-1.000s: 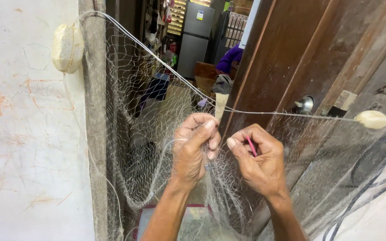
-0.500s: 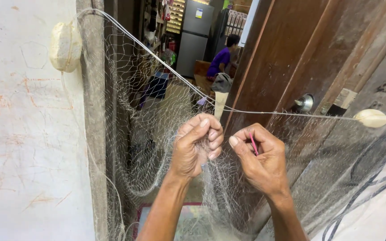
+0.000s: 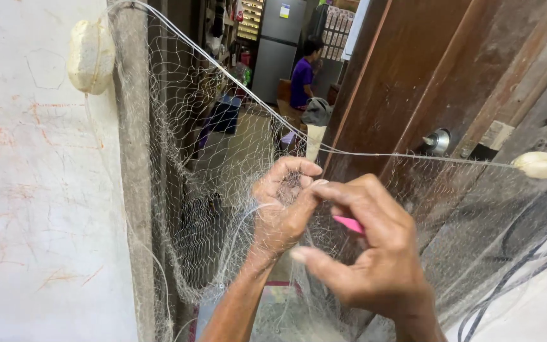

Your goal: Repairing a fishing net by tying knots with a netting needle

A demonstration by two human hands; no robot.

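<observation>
A fine pale fishing net (image 3: 210,190) hangs from a line across a doorway. My left hand (image 3: 283,209) pinches a bunch of the mesh just below the line. Close to the camera, my right hand (image 3: 371,253) holds a small pink netting needle (image 3: 348,223), its tip pointing toward the left hand's fingers. The two hands almost touch. A whitish float (image 3: 91,56) sits on the line at the upper left, and another float (image 3: 538,164) at the right.
A rough pale wall (image 3: 39,209) fills the left. A brown wooden door (image 3: 413,82) with a metal knob (image 3: 437,140) stands on the right. Beyond the net a person in a purple shirt (image 3: 302,79) stands by a grey refrigerator (image 3: 276,44). Black cables (image 3: 527,253) hang at lower right.
My right hand has come nearer the camera and toward the left hand, the pink needle now pointing left. The left hand has stayed on the mesh. The view has shifted slightly.
</observation>
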